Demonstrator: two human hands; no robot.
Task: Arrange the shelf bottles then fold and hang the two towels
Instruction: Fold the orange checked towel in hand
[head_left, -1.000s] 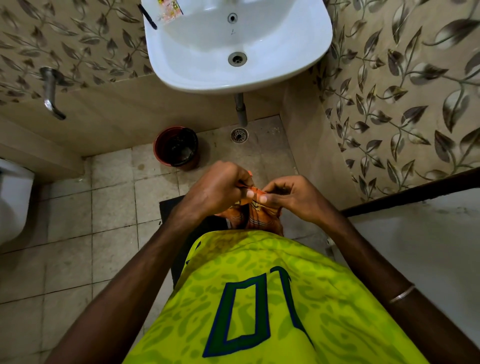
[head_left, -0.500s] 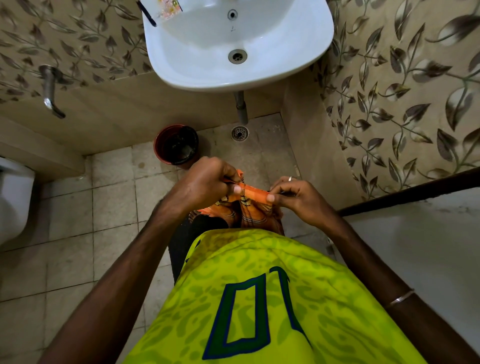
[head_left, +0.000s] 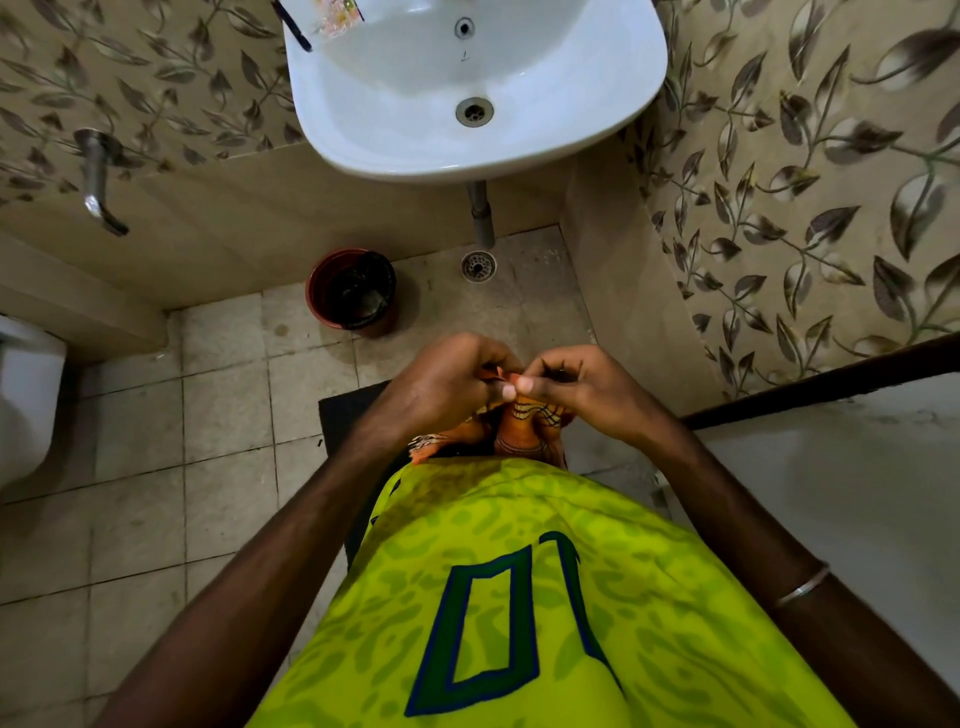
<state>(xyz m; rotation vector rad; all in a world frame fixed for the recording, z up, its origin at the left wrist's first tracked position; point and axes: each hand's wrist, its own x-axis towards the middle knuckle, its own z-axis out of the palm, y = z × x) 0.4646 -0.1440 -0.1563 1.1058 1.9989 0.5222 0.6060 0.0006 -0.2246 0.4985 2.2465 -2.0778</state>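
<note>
One orange patterned towel (head_left: 524, 431) is in your grasp, held low in front of your waist, just above the hem of your yellow-green jersey (head_left: 519, 597); most of the cloth hangs bunched beneath your knuckles, with darker woven bands visible on the folds. Your left hand (head_left: 447, 384) has its fingers curled around the upper edge of the towel, thumb pressing the cloth. Your right hand (head_left: 582, 389) pinches the same edge between thumb and forefinger, the other fingers bent over it. Both hands sit side by side, thumbs touching or nearly so; which, you cannot tell from this view. A thin metal bangle (head_left: 802, 587) circles your right forearm. Under the towel and your hands lies a dark floor mat (head_left: 348, 415), partly hidden by your left arm. Beyond the mat, a red-brown bin with a black liner (head_left: 353, 288) stands on the tiled floor (head_left: 223, 415), near the wall. A round floor drain (head_left: 478, 266) sits to the right of the bin, just below a grey waste pipe (head_left: 480, 218). Above that hangs a white wash basin (head_left: 571, 104). A chrome tap (head_left: 96, 176) projects from the leaf-patterned wall at left, and a white toilet (head_left: 26, 395) edge shows at far left.
</note>
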